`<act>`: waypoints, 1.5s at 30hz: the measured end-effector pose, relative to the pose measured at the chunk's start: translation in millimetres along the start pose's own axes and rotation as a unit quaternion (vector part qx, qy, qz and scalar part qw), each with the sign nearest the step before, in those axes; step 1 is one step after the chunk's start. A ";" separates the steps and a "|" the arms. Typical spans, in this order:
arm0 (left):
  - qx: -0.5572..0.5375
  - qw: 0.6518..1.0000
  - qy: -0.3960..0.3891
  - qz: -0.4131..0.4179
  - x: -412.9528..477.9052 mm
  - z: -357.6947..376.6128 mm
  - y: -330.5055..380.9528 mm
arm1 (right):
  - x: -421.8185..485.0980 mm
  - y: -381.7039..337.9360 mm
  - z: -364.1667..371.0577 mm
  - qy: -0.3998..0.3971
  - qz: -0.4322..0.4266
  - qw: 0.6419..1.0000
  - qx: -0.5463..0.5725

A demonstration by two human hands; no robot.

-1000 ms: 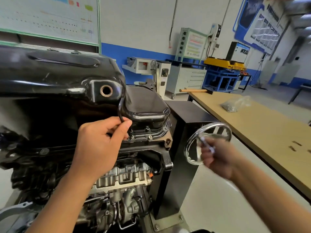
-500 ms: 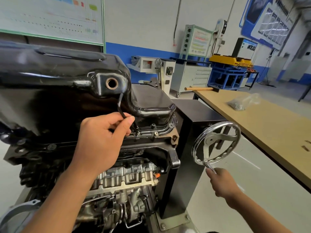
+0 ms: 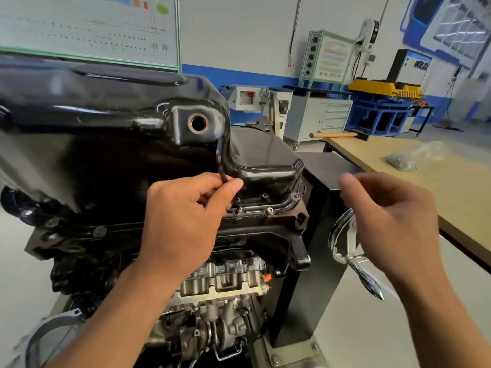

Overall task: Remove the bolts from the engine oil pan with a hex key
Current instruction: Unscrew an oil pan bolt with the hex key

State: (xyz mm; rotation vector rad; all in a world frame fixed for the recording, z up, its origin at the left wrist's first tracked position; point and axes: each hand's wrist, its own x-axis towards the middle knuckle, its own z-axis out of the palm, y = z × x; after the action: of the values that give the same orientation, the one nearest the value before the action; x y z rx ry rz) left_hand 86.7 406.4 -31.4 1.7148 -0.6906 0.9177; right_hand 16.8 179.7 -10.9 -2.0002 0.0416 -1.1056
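The glossy black oil pan (image 3: pixel 111 128) tops an upside-down engine on a stand. My left hand (image 3: pixel 186 224) pinches a black hex key (image 3: pixel 220 162) between thumb and fingers; its long arm rises beside the pan wall and its tip goes down to a flange bolt (image 3: pixel 238 208) hidden mostly behind my fingers. Another silver bolt (image 3: pixel 270 210) and a black one (image 3: pixel 294 197) sit along the flange to the right. My right hand (image 3: pixel 393 224) hovers in the air to the right of the pan, fingers loosely spread, holding nothing, in front of the handwheel.
A chrome handwheel (image 3: pixel 342 243) with a crank handle (image 3: pixel 369 281) hangs on the black stand column (image 3: pixel 326 166). A wooden workbench (image 3: pixel 451 187) at right carries a plastic bag of parts (image 3: pixel 409 158) and a mallet (image 3: pixel 337 134). Cabinets and machines stand along the back wall.
My right hand has let go of the crank handle and risen toward the oil pan. My left hand has stayed on the hex key at the flange.
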 end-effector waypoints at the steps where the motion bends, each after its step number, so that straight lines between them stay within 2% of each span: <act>1: 0.007 1.000 -0.002 0.005 1.6 1.7 1.6 | 1.2 -22.7 19.2 -0.003 -0.063 0.991 0.117; 3: 0.021 1.000 -0.014 0.009 4.6 4.1 4.5 | 3.4 -57.3 56.4 -0.032 -0.136 0.958 0.250; 5: 0.022 0.999 -0.026 0.022 8.4 4.2 8.5 | 4.8 -72.2 83.0 -0.043 -0.151 0.943 0.295; 9: 0.012 0.999 -0.019 0.028 13.7 5.5 11.5 | 11.4 -61.3 98.8 -0.077 -0.158 0.936 0.306; 13: 0.015 1.000 -0.006 0.010 12.3 12.2 10.6 | 24.0 -51.2 82.6 -0.184 -0.154 0.923 0.300; 17: -0.022 1.000 -0.003 0.005 9.9 13.4 12.1 | 24.0 -51.7 71.2 -0.289 -0.170 0.892 0.305; 20: -0.040 0.999 -0.035 0.004 8.8 10.9 9.8 | 20.0 -50.3 69.6 -0.327 -0.166 0.877 0.310; 24: -0.015 0.992 -0.126 0.021 8.2 -1.2 4.6 | 15.7 -49.1 69.6 -0.341 -0.154 0.865 0.335; 26: -0.002 0.991 -0.132 0.033 8.9 -3.8 5.4 | 12.4 -50.4 73.0 -0.338 -0.130 0.850 0.383; 31: -0.002 0.998 -0.055 0.023 6.3 6.2 6.9 | 9.4 -43.3 88.1 -0.215 -0.012 0.845 0.490; 34: -0.012 1.000 -0.019 0.013 6.2 11.0 9.6 | 11.1 -39.4 90.8 -0.180 0.048 0.842 0.507; 36: -0.015 1.000 -0.001 0.009 6.8 12.0 10.7 | 9.3 -39.8 89.9 -0.158 0.008 0.868 0.470; 38: -0.016 1.000 0.003 0.000 6.3 13.5 10.4 | 4.8 -41.2 90.9 -0.122 -0.052 0.911 0.391; 40: -0.019 1.000 0.010 -0.007 6.0 15.4 10.9 | 1.5 -40.4 94.0 -0.085 -0.089 0.936 0.328; 43: -0.030 0.999 -0.007 -0.016 5.1 13.9 10.8 | 1.0 -38.0 93.9 -0.090 -0.132 0.941 0.298; 45: -0.013 0.997 -0.071 -0.016 5.3 9.5 6.5 | 4.4 -36.2 89.2 -0.118 -0.169 0.938 0.280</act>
State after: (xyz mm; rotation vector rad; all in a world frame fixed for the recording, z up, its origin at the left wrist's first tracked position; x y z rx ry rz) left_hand 86.7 395.3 -25.4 1.7745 -0.7623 0.7659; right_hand 70.9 259.4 -7.3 -1.6294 -0.6927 -0.9361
